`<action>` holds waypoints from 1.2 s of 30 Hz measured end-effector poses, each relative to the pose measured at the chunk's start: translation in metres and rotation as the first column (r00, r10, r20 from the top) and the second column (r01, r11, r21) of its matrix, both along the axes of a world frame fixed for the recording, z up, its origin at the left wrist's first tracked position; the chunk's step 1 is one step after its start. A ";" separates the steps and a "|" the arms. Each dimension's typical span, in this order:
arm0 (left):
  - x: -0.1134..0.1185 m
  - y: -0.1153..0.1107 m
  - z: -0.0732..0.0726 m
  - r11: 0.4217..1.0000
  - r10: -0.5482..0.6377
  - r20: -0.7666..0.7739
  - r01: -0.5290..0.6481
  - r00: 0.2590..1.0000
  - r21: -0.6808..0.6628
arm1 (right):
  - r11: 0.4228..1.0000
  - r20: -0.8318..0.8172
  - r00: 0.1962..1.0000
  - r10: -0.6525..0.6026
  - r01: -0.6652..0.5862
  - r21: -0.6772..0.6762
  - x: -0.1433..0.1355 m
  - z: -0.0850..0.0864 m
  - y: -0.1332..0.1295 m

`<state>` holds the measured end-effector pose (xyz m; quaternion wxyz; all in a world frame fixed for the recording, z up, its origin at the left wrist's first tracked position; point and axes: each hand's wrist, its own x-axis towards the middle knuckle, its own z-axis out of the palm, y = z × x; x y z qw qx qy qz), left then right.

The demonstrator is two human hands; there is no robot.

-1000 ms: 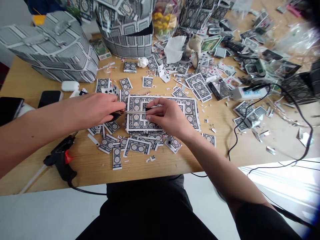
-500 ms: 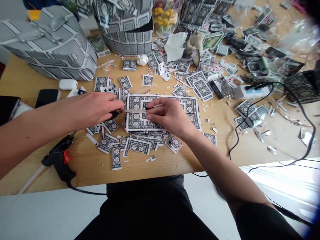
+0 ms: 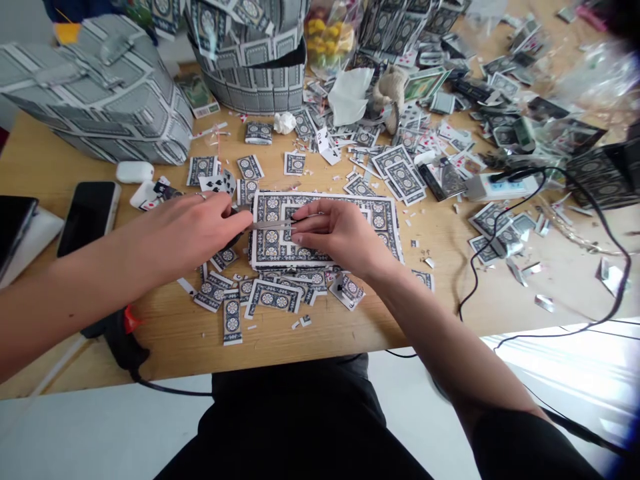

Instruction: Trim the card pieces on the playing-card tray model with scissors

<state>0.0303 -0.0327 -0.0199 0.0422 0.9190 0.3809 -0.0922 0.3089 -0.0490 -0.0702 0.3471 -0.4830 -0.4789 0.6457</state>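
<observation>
A flat rectangular panel of blue-and-white patterned playing cards (image 3: 383,223) lies on the wooden table. My left hand (image 3: 200,223) is closed around the dark handle of scissors, whose thin metal blades (image 3: 273,225) reach right over the panel. The blade tips end at the fingers of my right hand (image 3: 335,233), which rests over the panel's middle. Its thumb and fingertips are pinched near the tips; what they hold is too small to make out. Cut card pieces (image 3: 273,295) lie just below the panel.
A glue gun (image 3: 120,343) lies at the front left, below a phone (image 3: 90,213). Card-covered bags (image 3: 120,87) stand at the back left. Card scraps, wrappers and a power strip (image 3: 503,187) with a looping black cable crowd the right.
My left hand and forearm have shifted slightly right and down, showing more of the phone and covering part of the glue gun. The blades are tilted a little differently. My right hand has hardly moved.
</observation>
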 end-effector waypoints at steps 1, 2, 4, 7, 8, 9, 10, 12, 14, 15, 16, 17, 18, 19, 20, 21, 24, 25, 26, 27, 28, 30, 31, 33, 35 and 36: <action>0.001 -0.002 0.000 0.999 -0.019 -0.039 0.021 0.999 0.049 | 1.000 -0.008 1.000 0.006 -0.006 -0.016 0.001 0.000 0.001; 0.003 -0.004 0.000 0.993 -0.032 -0.091 0.042 0.995 0.106 | 1.000 -0.013 1.000 0.012 -0.012 -0.027 0.001 0.000 0.002; 0.003 -0.006 0.000 0.983 -0.057 -0.150 0.082 0.987 0.165 | 0.999 -0.006 1.000 0.023 -0.023 -0.032 0.002 0.001 0.002; 0.002 -0.006 -0.001 0.985 -0.068 -0.135 0.088 0.988 0.149 | 1.000 0.039 0.999 0.026 -0.025 -0.018 0.001 0.005 0.002; 0.001 -0.005 -0.002 0.988 -0.059 -0.118 0.075 0.991 0.136 | 1.000 0.058 0.998 0.022 -0.021 -0.016 0.000 0.007 0.002; 0.000 -0.004 -0.003 0.991 -0.046 -0.097 0.057 0.994 0.121 | 1.000 0.078 0.997 0.020 -0.019 -0.011 -0.001 0.008 0.002; -0.002 -0.003 -0.005 0.993 -0.031 -0.071 0.039 0.997 0.108 | 1.000 0.094 0.995 0.020 -0.020 -0.003 -0.002 0.009 0.002; -0.007 -0.001 -0.009 0.995 -0.013 -0.006 0.013 1.000 0.101 | 0.999 0.111 0.993 0.034 -0.037 0.023 -0.004 0.008 0.002; -0.013 0.000 -0.014 0.992 -0.015 0.039 0.011 0.999 0.124 | 0.997 0.104 0.993 0.046 -0.052 0.057 -0.005 0.006 0.001; -0.017 0.001 -0.017 0.990 -0.025 0.043 0.019 0.999 0.138 | 0.996 0.098 0.994 0.048 -0.055 0.073 -0.006 0.005 0.001; -0.020 0.002 -0.018 0.988 -0.038 0.038 0.032 0.999 0.152 | 0.995 0.095 0.994 0.045 -0.054 0.089 -0.007 0.003 0.001; -0.024 0.003 -0.020 0.986 -0.050 0.029 0.045 0.998 0.161 | 0.993 0.096 0.995 0.039 -0.049 0.104 -0.007 0.002 0.000; -0.027 0.004 -0.021 0.985 -0.059 0.024 0.054 0.998 0.165 | 0.992 0.103 0.994 0.034 -0.046 0.120 -0.008 0.001 0.000; -0.029 0.004 -0.022 0.984 -0.061 0.024 0.056 0.998 0.166 | 0.990 0.113 0.993 0.030 -0.045 0.135 -0.008 0.000 -0.001; -0.032 0.005 -0.022 0.985 -0.057 0.026 0.052 0.998 0.164 | 0.988 0.125 0.992 0.027 -0.046 0.150 -0.009 -0.001 -0.001; -0.034 0.005 -0.023 0.986 -0.051 0.029 0.046 0.998 0.160 | 0.985 0.141 0.990 0.027 -0.050 0.163 -0.009 -0.001 -0.002; -0.039 0.007 -0.027 0.991 -0.025 0.058 0.017 0.998 0.132 | 0.978 0.216 0.976 0.024 -0.068 0.197 -0.010 0.001 -0.005; -0.040 0.007 -0.028 0.993 -0.014 0.088 0.004 0.996 0.114 | 0.976 0.244 0.970 0.019 -0.071 0.207 -0.010 0.003 -0.005; -0.041 0.008 -0.029 0.996 -0.002 0.128 -0.009 0.992 0.086 | 0.973 0.267 0.964 0.013 -0.073 0.219 -0.010 0.004 -0.006; -0.041 0.009 -0.029 0.999 0.014 0.173 -0.023 0.985 0.049 | 0.970 0.284 0.959 0.006 -0.075 0.232 -0.010 0.005 -0.007; -0.040 0.010 -0.029 0.999 0.033 0.217 -0.035 0.976 0.004 | 0.966 0.295 0.955 0.000 -0.076 0.245 -0.009 0.006 -0.008; -0.037 0.012 -0.027 0.993 0.087 0.280 -0.062 0.956 -0.100 | 0.960 0.303 0.953 -0.006 -0.079 0.267 -0.009 0.007 -0.009; -0.034 0.013 -0.025 0.985 0.128 0.295 -0.086 0.947 -0.150 | 0.960 0.300 0.954 -0.003 -0.081 0.269 -0.009 0.007 -0.009; -0.029 0.014 -0.020 0.959 0.224 0.299 -0.155 0.928 -0.236 | 0.963 0.275 0.961 0.001 -0.075 0.260 -0.008 0.006 -0.009; -0.024 0.015 -0.015 0.926 0.316 0.285 -0.229 0.905 -0.300 | 0.967 0.234 0.972 -0.005 -0.055 0.249 -0.008 0.004 -0.008; -0.022 0.014 -0.013 0.910 0.354 0.280 -0.259 0.892 -0.323 | 0.969 0.213 0.977 -0.013 -0.041 0.245 -0.008 0.003 -0.008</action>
